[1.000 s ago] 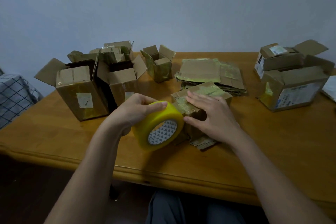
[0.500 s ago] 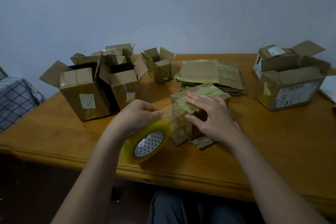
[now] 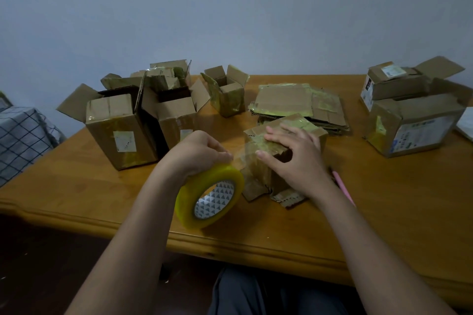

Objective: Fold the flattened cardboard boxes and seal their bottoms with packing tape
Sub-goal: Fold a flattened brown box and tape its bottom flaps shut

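Note:
A small cardboard box [image 3: 258, 176] stands bottom-up in the middle of the wooden table [image 3: 384, 212]. My right hand [image 3: 291, 156] lies flat on its top with straight fingers, pressing the flaps and the tape end down. My left hand [image 3: 199, 153] grips a yellow roll of packing tape [image 3: 210, 195] just left of the box. A clear strip of tape [image 3: 243, 156] stretches from the roll to the box top. A stack of flattened boxes [image 3: 299, 105] lies behind the small box.
Several folded open boxes [image 3: 120, 125] stand at the back left, and a small one [image 3: 227, 92] behind the middle. Two larger boxes [image 3: 414, 123] sit at the right. A pink pen [image 3: 343, 186] lies by my right wrist. A checked cloth [image 3: 20, 135] is at the far left.
My left hand has pulled the tape roll down and toward me, away from the box top, drawing out a strip of tape. My right hand stays pressed on the box.

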Motion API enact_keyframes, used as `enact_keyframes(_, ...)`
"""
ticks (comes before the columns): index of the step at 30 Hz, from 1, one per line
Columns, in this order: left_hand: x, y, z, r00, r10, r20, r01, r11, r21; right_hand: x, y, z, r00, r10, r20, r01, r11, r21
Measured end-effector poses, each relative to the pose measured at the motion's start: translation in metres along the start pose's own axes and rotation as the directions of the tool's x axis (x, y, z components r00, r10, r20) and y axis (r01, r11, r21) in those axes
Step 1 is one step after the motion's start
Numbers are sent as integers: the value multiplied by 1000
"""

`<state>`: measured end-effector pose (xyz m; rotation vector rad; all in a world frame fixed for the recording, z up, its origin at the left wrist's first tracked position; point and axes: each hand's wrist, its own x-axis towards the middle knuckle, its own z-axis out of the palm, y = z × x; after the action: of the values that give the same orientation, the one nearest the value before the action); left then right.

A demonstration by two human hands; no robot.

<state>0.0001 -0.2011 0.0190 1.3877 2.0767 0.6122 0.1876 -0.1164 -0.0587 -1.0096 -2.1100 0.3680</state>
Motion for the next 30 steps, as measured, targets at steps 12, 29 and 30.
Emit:
enact_keyframes(12,9,2,12,999,-27,-46,25,999,-41,4,1,9,997,61,-53,-59,997,40)
enact_keyframes(29,1,11,24,986,-38,-160,41,999,15,-61,67,-84,876,463,133,-436,880,-187)
enact_keyframes(30,0,11,25,985,-37,-166,41,999,22,-65,69,-84,886,421,193,-370,894,-251)
